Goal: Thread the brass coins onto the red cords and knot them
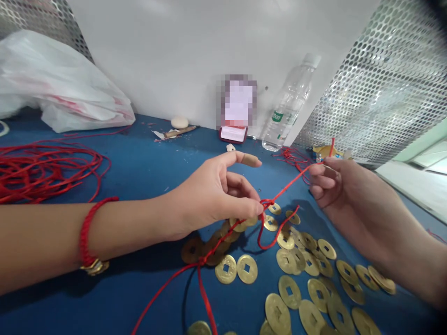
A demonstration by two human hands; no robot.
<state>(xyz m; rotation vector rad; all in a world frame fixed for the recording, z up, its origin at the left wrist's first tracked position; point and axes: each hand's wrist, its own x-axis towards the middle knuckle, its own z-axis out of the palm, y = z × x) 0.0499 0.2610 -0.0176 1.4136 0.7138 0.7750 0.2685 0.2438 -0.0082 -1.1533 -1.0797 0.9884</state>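
My left hand (pixel 226 186) pinches a knotted loop of red cord (pixel 220 240) between thumb and a finger, with the forefinger stretched out above. Brass coins with square holes (pixel 228 230) are strung along this cord below the hand. My right hand (pixel 335 177) is closed on one end of the cord at the upper right, and the stretch between the hands is taut. Another cord end curls loosely under the knot. Two loose coins (pixel 247 269) lie just below the strung ones. Two cord tails hang toward the front edge.
Several loose coins (pixel 289 292) cover the blue table at the right front. A red cord bundle (pixel 42 172) lies at left under a white plastic bag (pixel 63 88). Along the back wall stand a phone (pixel 237 107) and a clear water bottle (pixel 291 104); a pen-like stick (pixel 179 132) lies nearby.
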